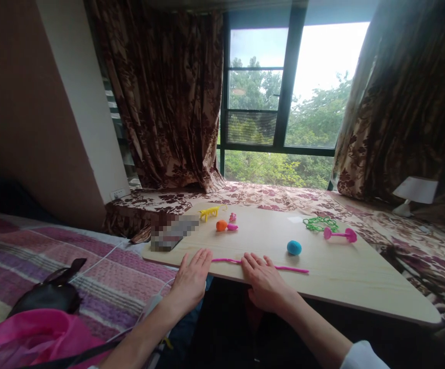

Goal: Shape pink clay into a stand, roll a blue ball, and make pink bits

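Note:
A long thin pink roll of modelling clay [291, 269] lies along the near edge of the light wooden table [345, 274]. My left hand [194, 274] rests flat over its left end, fingers stretched out. Flat on its middle is my right hand [262, 277], also with fingers extended, and the right part of the roll sticks out beyond it. Just past the right hand sits a blue clay ball [294, 248]. Farther back are an orange clay lump [221, 225] and a small pink piece [232, 227] against it.
At the table's back left stands a yellow four-legged figure [209, 213], near a blurred dark flat object [174, 236]. Tangled green strands [320, 224] and a pink dumbbell-shaped piece [340, 235] lie to the right. A bed [107, 271] borders the left; a lamp [416, 192] stands right.

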`<action>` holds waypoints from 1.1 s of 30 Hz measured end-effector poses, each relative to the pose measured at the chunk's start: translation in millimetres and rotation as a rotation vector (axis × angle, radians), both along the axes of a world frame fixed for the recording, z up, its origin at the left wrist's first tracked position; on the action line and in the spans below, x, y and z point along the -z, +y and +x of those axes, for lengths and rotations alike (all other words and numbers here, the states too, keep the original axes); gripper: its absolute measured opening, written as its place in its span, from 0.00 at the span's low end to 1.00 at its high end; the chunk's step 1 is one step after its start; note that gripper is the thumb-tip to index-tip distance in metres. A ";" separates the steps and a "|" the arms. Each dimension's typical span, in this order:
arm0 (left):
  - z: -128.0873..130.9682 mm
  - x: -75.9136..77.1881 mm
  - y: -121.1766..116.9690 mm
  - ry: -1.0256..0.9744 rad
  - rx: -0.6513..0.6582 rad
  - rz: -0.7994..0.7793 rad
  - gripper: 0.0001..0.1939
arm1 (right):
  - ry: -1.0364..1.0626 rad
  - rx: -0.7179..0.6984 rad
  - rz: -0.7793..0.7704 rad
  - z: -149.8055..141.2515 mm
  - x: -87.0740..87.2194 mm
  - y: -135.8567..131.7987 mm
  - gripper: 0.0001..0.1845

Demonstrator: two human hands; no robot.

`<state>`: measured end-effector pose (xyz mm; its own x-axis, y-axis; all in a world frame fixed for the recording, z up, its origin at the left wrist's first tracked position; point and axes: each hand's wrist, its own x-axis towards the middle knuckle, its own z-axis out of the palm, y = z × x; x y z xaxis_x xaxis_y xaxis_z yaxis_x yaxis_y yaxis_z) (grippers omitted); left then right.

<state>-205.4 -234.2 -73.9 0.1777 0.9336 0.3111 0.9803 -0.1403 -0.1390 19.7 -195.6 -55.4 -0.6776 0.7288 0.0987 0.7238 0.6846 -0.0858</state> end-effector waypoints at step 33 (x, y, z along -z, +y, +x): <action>-20.4 -27.0 17.5 -0.244 0.108 0.115 0.12 | 0.099 -0.056 -0.043 21.6 -12.4 4.4 0.43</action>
<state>-225.8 -216.8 -47.0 0.1807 0.8694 0.4598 0.9671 -0.2422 0.0777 41.3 -191.3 -43.0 -0.7060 0.6949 0.1368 0.6708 0.7181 -0.1853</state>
